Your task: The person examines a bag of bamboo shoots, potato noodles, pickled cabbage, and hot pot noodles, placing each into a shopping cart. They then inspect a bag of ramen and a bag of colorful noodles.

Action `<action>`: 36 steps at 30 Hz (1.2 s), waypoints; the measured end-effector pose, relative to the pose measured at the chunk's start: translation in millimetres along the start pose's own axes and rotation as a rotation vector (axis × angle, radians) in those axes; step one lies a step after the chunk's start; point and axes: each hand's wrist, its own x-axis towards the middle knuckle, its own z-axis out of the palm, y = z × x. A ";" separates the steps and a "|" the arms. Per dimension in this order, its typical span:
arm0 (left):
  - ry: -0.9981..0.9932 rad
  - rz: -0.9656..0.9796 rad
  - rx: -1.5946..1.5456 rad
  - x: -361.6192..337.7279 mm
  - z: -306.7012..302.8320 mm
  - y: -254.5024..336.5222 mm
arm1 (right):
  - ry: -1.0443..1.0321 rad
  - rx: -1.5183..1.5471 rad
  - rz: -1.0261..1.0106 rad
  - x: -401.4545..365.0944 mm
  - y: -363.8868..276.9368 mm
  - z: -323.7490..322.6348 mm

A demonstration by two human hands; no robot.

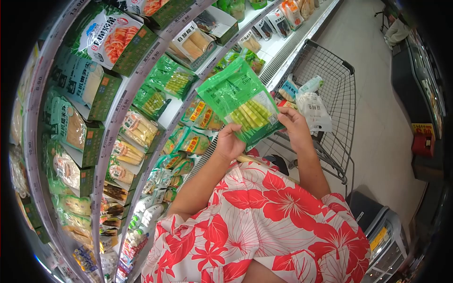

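Note:
A green plastic packet (243, 104) with a clear window showing pale green vegetable spears is held up in front of my body. My left hand (230, 141) pinches its lower left edge. At its lower right edge, my right hand (293, 123) grips the packet between thumb and fingers. The packet is tilted, its printed face towards me. Similar green packets (172, 78) lie on the refrigerated shelf to the left. Just beyond my right hand, a white bag (314, 111) sits in a wire shopping cart (332, 61).
Shelves (118, 101) with price strips and packed food run along the left. A tiled floor aisle (373, 94) extends ahead on the right, with a dark display case (415, 94) beside it. A grey and white bin-like container (384, 236) stands at the lower right.

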 end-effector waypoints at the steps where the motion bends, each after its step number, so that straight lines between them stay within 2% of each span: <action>1: -0.004 0.005 0.001 0.1 -0.8 0.1 | -0.006 0.010 0.003 0.2 0.1 -0.7; 3: -0.010 -0.011 0.002 0.0 -2.2 0.1 | -0.015 0.019 -0.001 0.3 1.4 0.0; 5: -0.023 -0.026 0.023 -3.0 -2.4 -1.1 | -0.078 0.156 -0.035 2.2 2.8 2.1; 8: -0.052 -0.023 0.077 -3.6 5.6 -0.7 | -0.106 0.176 -0.019 1.4 5.3 6.0; 10: -0.001 -0.071 0.097 -3.7 9.0 -0.6 | -0.100 0.165 -0.056 2.8 6.7 4.1; 12: -0.026 -0.020 0.194 0.1 6.9 -3.2 | 0.000 0.167 -0.111 4.0 11.0 3.8; 14: -0.021 0.132 0.404 4.1 12.8 -5.6 | 0.033 0.185 -0.148 1.2 9.6 6.8; 16: -0.047 0.119 0.477 5.5 13.2 -5.4 | 0.161 -0.079 -0.348 -4.3 11.4 14.5; 17: -0.023 0.159 0.584 7.0 5.6 -9.7 | 0.227 -0.313 -0.410 -10.9 11.8 20.5; 18: 0.003 0.198 0.691 7.5 1.6 -13.7 | 0.224 -0.316 -0.414 -17.2 10.4 28.8; 19: -0.088 0.202 0.657 5.4 7.4 -16.0 | 0.191 -0.452 -0.585 -23.1 9.3 37.7; 20: -0.085 0.208 0.655 4.4 6.3 -14.5 | 0.153 -0.587 -0.756 -27.6 8.3 45.7; 21: -0.165 0.117 0.542 2.4 3.4 -11.7 | 0.145 -0.587 -0.756 -30.9 7.8 53.1; 22: -0.242 0.028 0.427 -0.1 0.7 -9.3 | 0.062 -0.714 -0.826 -34.0 7.5 59.6; 23: -0.135 -0.001 0.382 -2.8 -1.4 -8.2 | -0.024 -0.841 -0.892 -36.4 7.0 62.7; 24: -0.128 0.004 0.376 -4.2 -5.2 -6.1 | -0.033 -0.842 -0.889 -37.1 5.5 62.8; 26: -0.004 -0.140 0.165 -4.3 -15.6 -2.4 | -0.119 -0.738 -0.875 -35.7 2.6 60.4; 27: 0.009 -0.116 0.153 -3.5 -19.8 -4.4 | -0.015 -0.741 -0.923 -34.1 1.9 56.6; 28: 0.017 -0.118 0.145 -4.9 -16.0 -4.7 | -0.020 -0.743 -0.913 -30.8 -0.8 51.6; 30: 0.030 -0.125 0.081 -6.7 -4.3 -3.3 | 0.353 -0.838 -1.007 -19.6 -8.4 40.3; 31: 0.015 -0.112 0.089 -7.4 1.6 -2.7 | 0.348 -0.841 -0.994 -13.6 -5.8 33.3; 33: -0.006 -0.144 0.032 -7.3 0.0 0.5 | 0.206 -0.349 -0.419 -6.0 7.7 19.6; 34: -0.040 -0.170 -0.014 -8.8 -0.7 0.5 | 0.211 -0.349 -0.396 -5.5 9.7 15.5; 36: -0.023 -0.145 0.028 -9.0 -1.2 -1.0 | -0.042 0.040 -0.084 -0.7 9.8 9.6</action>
